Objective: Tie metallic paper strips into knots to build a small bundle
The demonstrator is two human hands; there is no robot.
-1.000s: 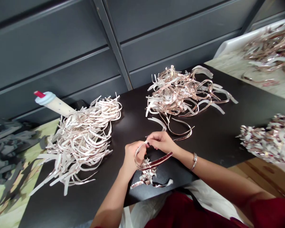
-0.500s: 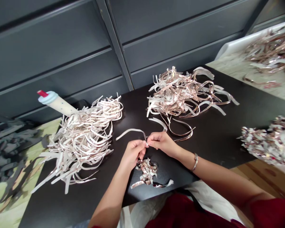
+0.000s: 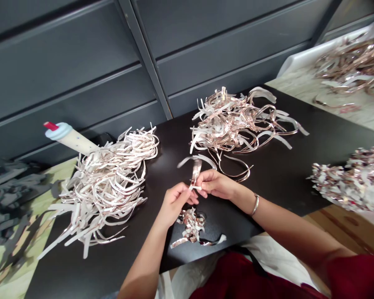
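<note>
My left hand (image 3: 174,201) and my right hand (image 3: 216,184) meet over the black table (image 3: 299,174), both pinching one rose-gold foil strip (image 3: 195,171) that stands up between the fingertips. Just below the hands lies a small folded bundle of the same foil strips (image 3: 191,226). A pile of pale curved strips (image 3: 109,182) lies to the left of my left hand. A looser heap of shiny strips (image 3: 233,120) lies beyond my right hand. My right wrist wears a metal bangle.
A glue bottle (image 3: 67,137) with a red tip lies behind the left pile. Finished foil bundles (image 3: 349,178) sit at the right. More strips lie on a white tray (image 3: 349,62) at the far right. Dark grey cut-outs (image 3: 9,199) lie at the left. A grey wall stands behind.
The strip went from a loop between my hands to stretched leftward, and now stands folded upright at my fingertips. Both hands stayed in place over the small bundle.
</note>
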